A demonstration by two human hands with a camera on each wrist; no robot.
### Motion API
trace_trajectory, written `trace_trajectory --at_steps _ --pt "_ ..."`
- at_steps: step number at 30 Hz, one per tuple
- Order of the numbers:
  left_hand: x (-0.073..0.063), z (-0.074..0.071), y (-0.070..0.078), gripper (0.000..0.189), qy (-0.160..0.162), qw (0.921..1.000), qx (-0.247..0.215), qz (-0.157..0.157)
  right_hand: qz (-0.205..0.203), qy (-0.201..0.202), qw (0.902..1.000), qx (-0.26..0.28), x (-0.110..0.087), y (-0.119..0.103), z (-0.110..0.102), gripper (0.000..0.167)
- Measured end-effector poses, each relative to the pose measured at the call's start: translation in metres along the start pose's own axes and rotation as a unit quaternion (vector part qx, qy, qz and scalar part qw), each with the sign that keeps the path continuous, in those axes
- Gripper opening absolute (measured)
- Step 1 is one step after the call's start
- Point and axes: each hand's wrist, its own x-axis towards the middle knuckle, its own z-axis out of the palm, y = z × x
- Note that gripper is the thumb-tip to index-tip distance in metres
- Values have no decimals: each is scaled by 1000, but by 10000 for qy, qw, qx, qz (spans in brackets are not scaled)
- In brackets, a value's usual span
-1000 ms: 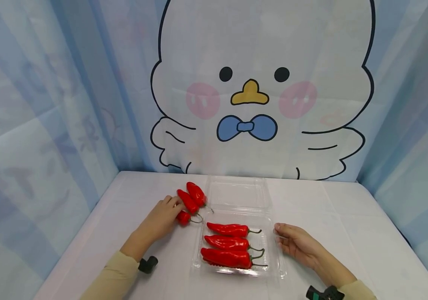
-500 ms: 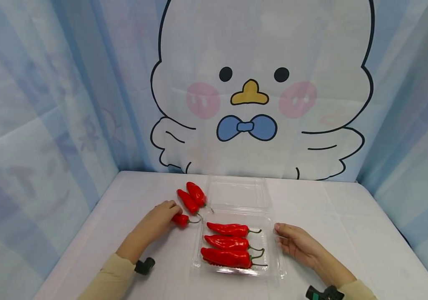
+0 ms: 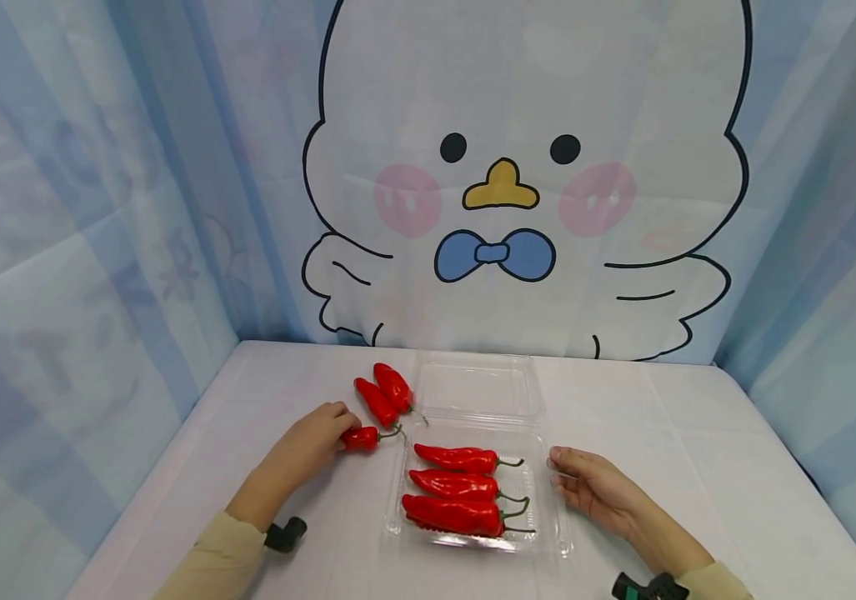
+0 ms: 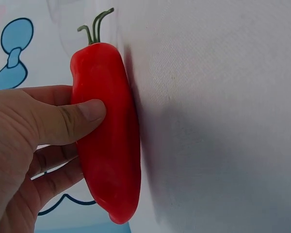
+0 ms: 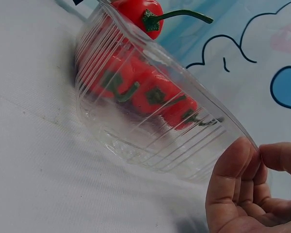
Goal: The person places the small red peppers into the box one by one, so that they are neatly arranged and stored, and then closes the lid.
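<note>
My left hand [image 3: 315,444] holds a red chili pepper [image 4: 109,150] between thumb and fingers, low over the white table; its green stem points right in the head view. Just behind it lie two more red peppers [image 3: 377,403], side by side on the table. A clear plastic clamshell box [image 5: 121,145] stands at the middle with its lid [image 3: 476,387] laid open to the back. Several red peppers [image 3: 458,485] lie in the box in a row, stems to the right, one stacked on top at the front. My right hand [image 3: 598,492] pinches the box's right rim between thumb and fingers.
A white cloth covers the table [image 3: 705,467]. Behind it hangs a pale curtain [image 3: 503,308] with a cartoon chick, and blue-white curtains [image 3: 82,275] close in both sides. A dark wrist camera [image 3: 287,534] sits on my left wrist.
My left hand has drawn a little toward me and left, taking its pepper away from the two behind it. My right hand and the box have stayed put.
</note>
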Motion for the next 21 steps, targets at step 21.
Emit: trace_trajectory --at_steps 21 --pt "-10 -7 4 30 134 9997 -170 85 -6 -69 10000 -18 -1 0 -1 14"
